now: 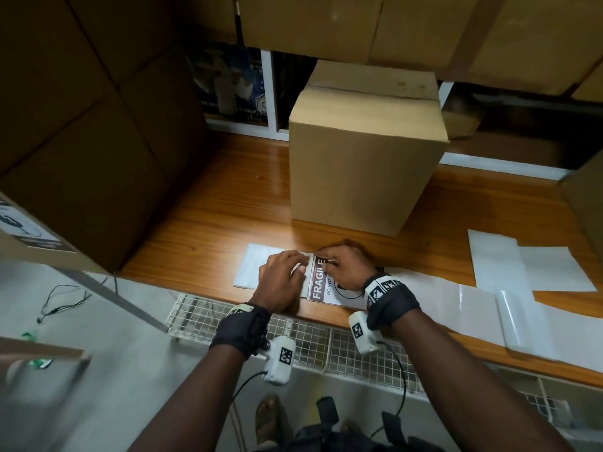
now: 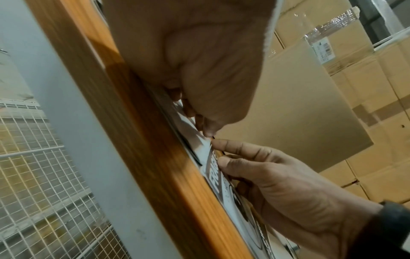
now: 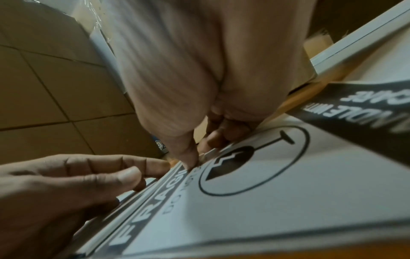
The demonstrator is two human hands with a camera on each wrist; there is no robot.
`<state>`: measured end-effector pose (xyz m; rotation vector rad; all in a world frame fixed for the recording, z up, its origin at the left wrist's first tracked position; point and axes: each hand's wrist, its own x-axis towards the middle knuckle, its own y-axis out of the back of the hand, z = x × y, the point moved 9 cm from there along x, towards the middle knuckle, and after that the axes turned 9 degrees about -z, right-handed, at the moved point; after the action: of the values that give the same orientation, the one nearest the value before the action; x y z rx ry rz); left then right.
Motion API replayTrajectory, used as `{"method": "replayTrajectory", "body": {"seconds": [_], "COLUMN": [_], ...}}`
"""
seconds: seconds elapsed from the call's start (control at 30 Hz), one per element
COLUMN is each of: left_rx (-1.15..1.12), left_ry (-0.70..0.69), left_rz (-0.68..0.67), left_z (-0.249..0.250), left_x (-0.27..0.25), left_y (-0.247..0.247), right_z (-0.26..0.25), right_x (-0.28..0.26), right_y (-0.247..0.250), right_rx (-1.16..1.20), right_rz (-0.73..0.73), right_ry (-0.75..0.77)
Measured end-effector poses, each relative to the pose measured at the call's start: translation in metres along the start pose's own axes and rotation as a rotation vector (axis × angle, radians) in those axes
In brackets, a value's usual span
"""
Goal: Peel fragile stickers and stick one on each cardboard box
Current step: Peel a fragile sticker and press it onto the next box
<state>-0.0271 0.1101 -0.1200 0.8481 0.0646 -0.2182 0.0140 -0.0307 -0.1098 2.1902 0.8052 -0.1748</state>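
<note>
A white sticker (image 1: pixel 318 287) printed FRAGILE, with a broken-glass symbol, lies on top of a stack at the wooden table's (image 1: pixel 212 207) front edge. My right hand (image 1: pixel 326 261) pinches the sticker's far corner between thumb and forefinger, seen close in the right wrist view (image 3: pixel 195 157) and in the left wrist view (image 2: pixel 218 154). My left hand (image 1: pixel 298 264) has curled fingers gripping the sheet's left edge beside it (image 3: pixel 146 170). A plain cardboard box (image 1: pixel 362 171) stands upright on the table just behind both hands.
Large cardboard boxes (image 1: pixel 81 125) crowd the left side and more are stacked along the back (image 1: pixel 391 24). White backing sheets (image 1: pixel 528 269) lie on the table to the right. A wire mesh tray (image 1: pixel 293 324) hangs below the table's front edge.
</note>
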Motion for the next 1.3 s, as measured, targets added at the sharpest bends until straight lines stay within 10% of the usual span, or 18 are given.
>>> {"method": "replayTrajectory", "body": {"seconds": [1.3], "left_rx": [0.158], "left_ry": [-0.040], "left_rz": [-0.059], "left_z": [0.011], "left_x": [-0.003], "left_y": [-0.003], "right_z": [0.003], "right_x": [-0.015], "right_y": [0.021], "right_rx": [0.203], "right_rz": [0.065], "right_ry": [0.078]}}
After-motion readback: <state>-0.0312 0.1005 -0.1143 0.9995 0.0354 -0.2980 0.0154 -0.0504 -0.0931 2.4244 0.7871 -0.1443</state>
